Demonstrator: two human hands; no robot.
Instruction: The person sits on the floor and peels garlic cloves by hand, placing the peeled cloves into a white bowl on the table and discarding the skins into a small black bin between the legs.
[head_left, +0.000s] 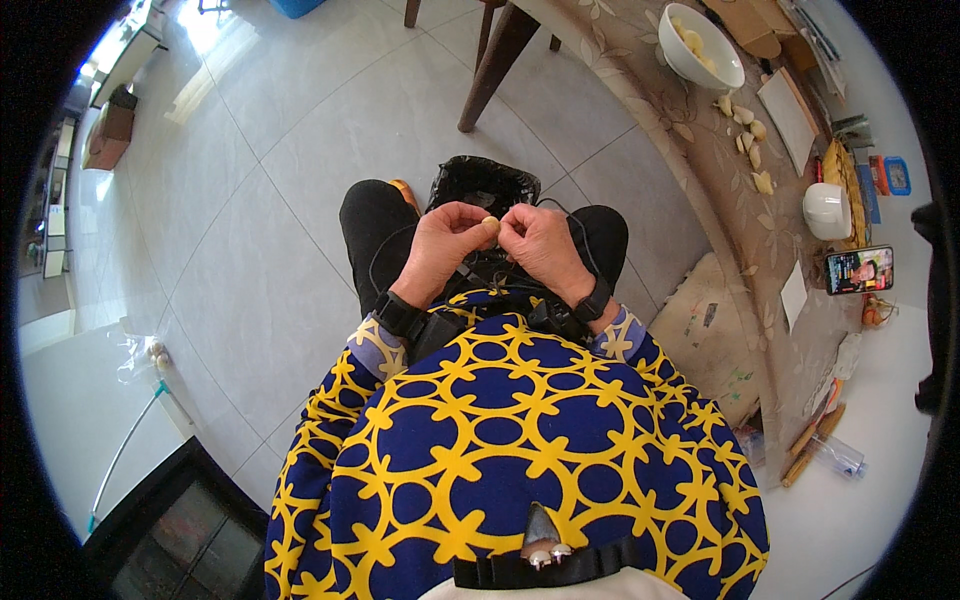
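Note:
A pale garlic clove (490, 223) is pinched between the thumb and forefinger of my left hand (448, 238). From the other side, my right hand (546, 244) grips at the clove's edge with thumb and fingertips together. Whether loose skin lies between those fingers is too small to tell. Both hands are above my lap, at the near side of a bin with a black plastic liner (486, 178) between my knees. On the table to the right, a white bowl (724, 73) contains peeled garlic cloves (691, 41). Several more cloves (756, 131) lie on the tablecloth near it.
The patterned tablecloth (701, 161) curves along my right side. On it are a white cup (826, 211), a lit phone (859, 269) and a small blue clock (897, 175). A wooden chair leg (495, 71) stands ahead. Black cables (491, 281) cross my lap.

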